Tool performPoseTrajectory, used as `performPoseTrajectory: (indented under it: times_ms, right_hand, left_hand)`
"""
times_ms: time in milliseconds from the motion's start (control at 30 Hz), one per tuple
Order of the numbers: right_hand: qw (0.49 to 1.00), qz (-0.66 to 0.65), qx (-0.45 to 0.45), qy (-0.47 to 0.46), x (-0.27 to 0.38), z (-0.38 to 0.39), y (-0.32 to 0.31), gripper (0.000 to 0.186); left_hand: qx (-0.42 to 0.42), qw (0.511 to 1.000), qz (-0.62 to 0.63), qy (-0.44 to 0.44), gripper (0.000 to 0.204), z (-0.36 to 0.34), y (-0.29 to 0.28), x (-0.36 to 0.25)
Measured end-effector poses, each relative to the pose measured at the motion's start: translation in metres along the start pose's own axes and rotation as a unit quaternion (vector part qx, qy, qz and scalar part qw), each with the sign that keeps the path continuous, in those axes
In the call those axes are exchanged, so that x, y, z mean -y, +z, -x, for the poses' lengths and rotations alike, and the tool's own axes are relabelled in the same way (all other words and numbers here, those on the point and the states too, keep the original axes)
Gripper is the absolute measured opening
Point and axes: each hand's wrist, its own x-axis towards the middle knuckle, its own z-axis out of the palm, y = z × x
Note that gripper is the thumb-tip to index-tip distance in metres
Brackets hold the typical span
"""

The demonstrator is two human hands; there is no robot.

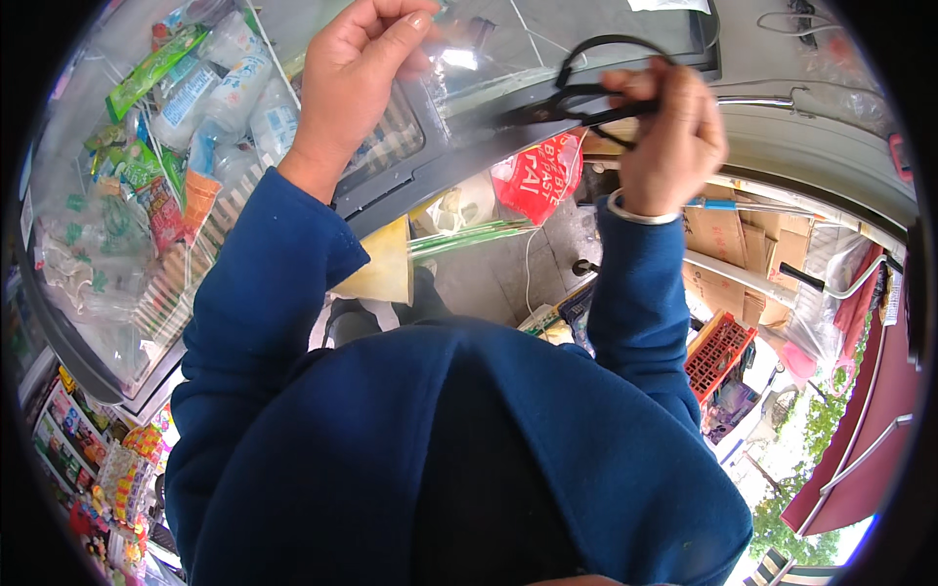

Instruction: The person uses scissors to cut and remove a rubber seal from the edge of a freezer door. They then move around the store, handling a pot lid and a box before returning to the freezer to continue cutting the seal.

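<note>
My right hand is closed around a pair of black-handled scissors. One handle loop stands up above the fingers. The blades point left and are smeared by motion over the dark frame of a glass-topped case. My left hand is raised over the glass, its thumb and fingers pinched together near the top edge of the view. Whatever sits in that pinch is too thin or clear to make out. The scissors are apart from my left hand.
Under the glass at left lie bottles and bagged goods. A red plastic bag and a yellow sheet hang at the case's front edge. Cardboard and a red crate stand at right. Colourful packets fill the lower left.
</note>
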Motion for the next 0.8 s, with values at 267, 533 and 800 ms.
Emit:
performPoseTrajectory:
  times_ms: [267,533,800]
  right_hand:
    - [0.995,-0.005,0.082,-0.051,0.001,-0.003,-0.001,0.021]
    - [0.989,-0.013,0.138,-0.044,0.000,-0.005,-0.012,0.021]
    - [0.989,-0.087,0.115,0.038,-0.016,-0.007,-0.009,0.021]
  left_hand:
    - [0.007,1.000,-0.001,0.009,0.021,-0.002,0.000,0.000]
    - [0.003,1.000,-0.008,0.008,0.020,-0.001,-0.001,0.003]
    - [0.006,1.000,0.005,0.009,0.021,-0.002,-0.001,0.003]
